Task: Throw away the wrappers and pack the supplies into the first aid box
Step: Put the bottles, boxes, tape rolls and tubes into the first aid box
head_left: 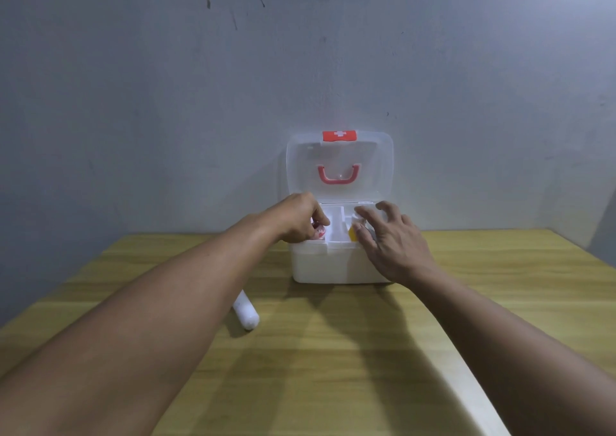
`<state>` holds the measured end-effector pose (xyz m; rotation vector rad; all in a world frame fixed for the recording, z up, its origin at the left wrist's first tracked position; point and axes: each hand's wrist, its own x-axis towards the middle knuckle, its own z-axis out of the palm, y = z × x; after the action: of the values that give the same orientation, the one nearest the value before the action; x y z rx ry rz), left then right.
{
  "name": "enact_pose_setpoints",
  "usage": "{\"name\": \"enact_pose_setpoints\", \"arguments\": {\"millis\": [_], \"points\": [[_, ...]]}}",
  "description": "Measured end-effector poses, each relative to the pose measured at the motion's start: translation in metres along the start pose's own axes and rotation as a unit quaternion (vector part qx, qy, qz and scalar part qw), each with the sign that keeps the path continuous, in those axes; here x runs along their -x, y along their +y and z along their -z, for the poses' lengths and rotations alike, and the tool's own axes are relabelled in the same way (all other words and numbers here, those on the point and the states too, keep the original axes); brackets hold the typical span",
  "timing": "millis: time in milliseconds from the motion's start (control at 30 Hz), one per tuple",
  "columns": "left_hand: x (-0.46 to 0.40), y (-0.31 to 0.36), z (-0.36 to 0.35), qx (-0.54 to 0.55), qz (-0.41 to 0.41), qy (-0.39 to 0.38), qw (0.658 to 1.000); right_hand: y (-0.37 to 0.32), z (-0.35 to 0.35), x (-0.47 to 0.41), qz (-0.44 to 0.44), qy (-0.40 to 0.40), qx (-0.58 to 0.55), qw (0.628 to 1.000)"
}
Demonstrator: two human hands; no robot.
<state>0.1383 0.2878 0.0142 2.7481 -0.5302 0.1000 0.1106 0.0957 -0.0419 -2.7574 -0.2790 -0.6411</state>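
Observation:
A white first aid box (pixel 328 264) stands at the far side of the wooden table (pixel 333 352), its clear lid (pixel 340 164) raised with a red handle and red cross latch. My left hand (pixel 296 220) is over the box's left tray compartment, fingers closed on a small red-and-white item (pixel 318 232). My right hand (pixel 390 239) hovers over the right side of the box with fingers spread, holding nothing. A yellow object (pixel 352 233) shows in the tray beside its fingers. A white roll (pixel 246 310) lies on the table left of the box, partly under my left forearm.
A grey wall rises directly behind the box. The table's right edge runs diagonally near my right forearm.

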Motion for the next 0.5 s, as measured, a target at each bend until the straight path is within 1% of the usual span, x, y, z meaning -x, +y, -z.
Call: {"name": "enact_pose_setpoints", "arguments": {"millis": [167, 367, 433, 500], "points": [[-0.002, 0.002, 0.001, -0.035, -0.004, -0.016, 0.999, 0.0, 0.0, 0.0, 0.0, 0.003, -0.002, 1.0], [0.006, 0.003, 0.006, -0.028, -0.01, -0.044, 0.999, -0.001, 0.0, 0.0, -0.001, 0.002, 0.003, 1.0], [0.008, 0.004, 0.009, -0.003, -0.006, -0.053, 0.999, 0.0, -0.001, 0.0, -0.001, 0.004, 0.003, 1.0], [0.011, 0.003, 0.011, 0.053, 0.014, -0.034, 0.998, 0.0, -0.002, -0.001, -0.003, 0.005, 0.001, 1.0]]}}
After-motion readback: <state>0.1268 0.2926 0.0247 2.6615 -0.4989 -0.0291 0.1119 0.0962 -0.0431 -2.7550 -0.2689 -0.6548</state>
